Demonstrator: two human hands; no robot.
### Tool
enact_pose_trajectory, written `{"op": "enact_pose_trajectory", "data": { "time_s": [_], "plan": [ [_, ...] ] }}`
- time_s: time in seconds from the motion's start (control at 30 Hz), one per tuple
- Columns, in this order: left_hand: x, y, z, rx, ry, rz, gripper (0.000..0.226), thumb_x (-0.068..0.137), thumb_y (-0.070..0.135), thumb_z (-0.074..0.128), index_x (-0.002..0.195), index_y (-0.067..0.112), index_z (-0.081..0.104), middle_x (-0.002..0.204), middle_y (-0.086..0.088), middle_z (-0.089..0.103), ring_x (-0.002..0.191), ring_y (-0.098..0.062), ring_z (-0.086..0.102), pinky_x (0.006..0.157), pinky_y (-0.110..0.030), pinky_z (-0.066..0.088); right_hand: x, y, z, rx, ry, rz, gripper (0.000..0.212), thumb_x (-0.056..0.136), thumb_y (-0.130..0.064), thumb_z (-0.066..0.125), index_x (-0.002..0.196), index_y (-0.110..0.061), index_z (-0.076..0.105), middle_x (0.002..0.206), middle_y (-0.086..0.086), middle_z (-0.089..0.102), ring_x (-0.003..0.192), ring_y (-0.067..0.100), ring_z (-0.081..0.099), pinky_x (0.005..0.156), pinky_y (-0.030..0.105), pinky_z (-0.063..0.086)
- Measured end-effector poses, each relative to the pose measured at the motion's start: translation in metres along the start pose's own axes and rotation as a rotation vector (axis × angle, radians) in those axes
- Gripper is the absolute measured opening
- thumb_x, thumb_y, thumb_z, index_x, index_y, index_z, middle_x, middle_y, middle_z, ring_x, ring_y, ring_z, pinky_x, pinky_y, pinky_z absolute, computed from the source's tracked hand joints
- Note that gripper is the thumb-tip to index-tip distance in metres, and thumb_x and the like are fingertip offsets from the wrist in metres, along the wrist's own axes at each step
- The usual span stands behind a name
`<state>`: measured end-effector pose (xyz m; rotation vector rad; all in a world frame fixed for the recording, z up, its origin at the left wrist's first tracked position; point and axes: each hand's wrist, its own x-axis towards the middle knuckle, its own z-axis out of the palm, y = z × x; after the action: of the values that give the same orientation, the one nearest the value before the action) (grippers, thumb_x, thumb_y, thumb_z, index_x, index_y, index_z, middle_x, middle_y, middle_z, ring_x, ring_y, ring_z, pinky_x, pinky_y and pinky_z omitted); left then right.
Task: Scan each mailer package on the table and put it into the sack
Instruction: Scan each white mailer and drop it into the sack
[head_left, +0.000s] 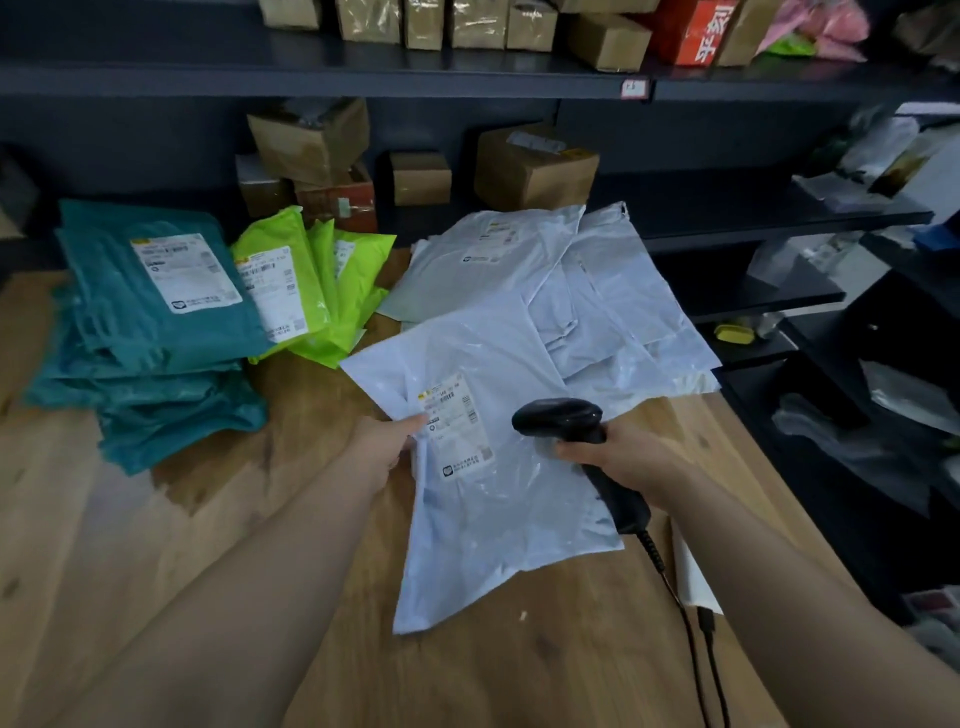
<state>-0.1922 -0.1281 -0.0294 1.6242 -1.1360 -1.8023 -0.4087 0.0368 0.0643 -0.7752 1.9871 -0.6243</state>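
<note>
A head-camera view looks down over a wooden table. At the centre of the frame a white mailer is held just above the tabletop. Its long axis runs from the middle of the frame down toward the bottom centre, tilted slightly to the left at the top.

The mailer's left edge is pinched by the left hand, with the thumb laid on top beside the shipping label. The label is seen face up on the upper half of the mailer, its length running the same way as the mailer's.

A black barcode scanner is gripped round its handle by the right hand. The scanner's head is held over the mailer, just to the right of the label and at about the same height in the frame, with its nose turned toward the label. The right hand is therefore the nearer one to the code, and only a small turn to the left seems needed for the scan.

More parcels are seen lying on the table:
- a stack of teal mailers at the left
- green mailers above centre left
- a pile of white mailers above centre right

Cardboard boxes are ranged on dark shelving along the top of the frame. No sack can be made out.
</note>
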Motion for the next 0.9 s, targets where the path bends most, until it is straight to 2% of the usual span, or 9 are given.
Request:
{"op": "enact_pose_trajectory", "data": {
  "time_s": [0.03, 0.13, 0.27, 0.4, 0.47, 0.53, 0.67, 0.8, 0.9],
  "plan": [
    [0.0, 0.0, 0.003, 0.009, -0.007, -0.003, 0.019, 0.081, 0.014, 0.076, 0.085, 0.001, 0.064, 0.072, -0.005, 0.066, 0.065, -0.015, 0.056, 0.054, -0.022, 0.046, -0.002, 0.001, 0.0, -0.024, 0.0, -0.005, 0.031, 0.077, -0.038, 0.081, 0.087, -0.011, 0.07, 0.076, 0.003, 0.067, 0.068, 0.019, 0.064, 0.07, 0.033, 0.054],
    [-0.006, -0.001, 0.006, 0.008, -0.032, 0.022, 0.024, 0.089, 0.011, 0.066, 0.11, 0.0, 0.062, 0.084, -0.002, 0.063, 0.072, -0.016, 0.056, 0.064, -0.027, 0.048, -0.01, 0.001, -0.003, -0.074, 0.028, -0.016, 0.03, 0.08, -0.036, 0.078, 0.096, -0.011, 0.071, 0.09, 0.011, 0.072, 0.081, 0.025, 0.069, 0.078, 0.036, 0.054],
    [-0.025, 0.003, -0.004, -0.101, -0.096, 0.051, 0.007, 0.096, 0.017, 0.057, 0.099, 0.013, 0.061, 0.095, -0.002, 0.065, 0.075, -0.01, 0.062, 0.077, -0.031, 0.048, -0.036, -0.013, -0.015, -0.06, 0.122, -0.104, 0.018, 0.087, -0.027, 0.072, 0.084, -0.011, 0.065, 0.072, 0.003, 0.063, 0.066, 0.017, 0.058, 0.063, 0.027, 0.045],
    [-0.04, 0.004, -0.014, -0.188, -0.134, 0.133, 0.014, 0.098, 0.015, 0.052, 0.09, 0.015, 0.064, 0.087, 0.003, 0.068, 0.064, -0.003, 0.069, 0.06, -0.021, 0.055, -0.063, -0.034, -0.016, 0.073, 0.031, -0.208, 0.016, 0.088, -0.023, 0.071, 0.096, -0.009, 0.068, 0.085, 0.011, 0.072, 0.065, 0.019, 0.065, 0.07, 0.037, 0.055],
    [-0.047, 0.006, -0.018, -0.187, -0.122, 0.157, 0.015, 0.098, 0.017, 0.053, 0.09, 0.015, 0.065, 0.088, 0.002, 0.069, 0.067, -0.005, 0.069, 0.062, -0.023, 0.055, -0.072, -0.043, -0.014, 0.062, 0.026, -0.237, 0.013, 0.088, -0.023, 0.07, 0.092, -0.01, 0.069, 0.079, 0.009, 0.072, 0.059, 0.018, 0.063, 0.066, 0.035, 0.054],
    [-0.052, 0.006, -0.022, -0.179, -0.109, 0.158, 0.015, 0.098, 0.019, 0.053, 0.092, 0.015, 0.066, 0.09, 0.0, 0.07, 0.077, -0.011, 0.07, 0.07, -0.029, 0.056, -0.077, -0.051, -0.009, 0.053, 0.033, -0.242, 0.013, 0.088, -0.023, 0.068, 0.087, -0.01, 0.067, 0.073, 0.007, 0.069, 0.053, 0.015, 0.059, 0.058, 0.031, 0.051],
    [-0.062, 0.006, -0.027, -0.204, -0.086, 0.182, 0.023, 0.096, 0.021, 0.057, 0.109, 0.004, 0.066, 0.114, -0.016, 0.068, 0.107, -0.032, 0.064, 0.099, -0.047, 0.048, -0.079, -0.057, 0.003, 0.047, 0.021, -0.223, 0.015, 0.088, -0.021, 0.066, 0.082, -0.007, 0.063, 0.067, 0.006, 0.061, 0.045, 0.013, 0.054, 0.051, 0.027, 0.045],
    [-0.069, 0.006, -0.026, -0.229, -0.069, 0.183, 0.015, 0.098, 0.017, 0.053, 0.1, 0.007, 0.064, 0.101, -0.01, 0.068, 0.09, -0.023, 0.065, 0.087, -0.037, 0.051, -0.082, -0.056, 0.008, 0.065, 0.005, -0.21, 0.014, 0.088, -0.02, 0.065, 0.081, -0.008, 0.061, 0.065, 0.005, 0.058, 0.045, 0.013, 0.053, 0.049, 0.025, 0.044],
    [-0.07, 0.006, -0.025, -0.23, -0.068, 0.182, 0.014, 0.099, 0.017, 0.052, 0.097, 0.01, 0.064, 0.097, -0.007, 0.068, 0.086, -0.021, 0.066, 0.081, -0.035, 0.053, -0.083, -0.056, 0.009, 0.079, 0.011, -0.208, 0.016, 0.088, -0.02, 0.065, 0.08, -0.008, 0.06, 0.063, 0.005, 0.057, 0.043, 0.013, 0.052, 0.048, 0.024, 0.044]
  ]
}}
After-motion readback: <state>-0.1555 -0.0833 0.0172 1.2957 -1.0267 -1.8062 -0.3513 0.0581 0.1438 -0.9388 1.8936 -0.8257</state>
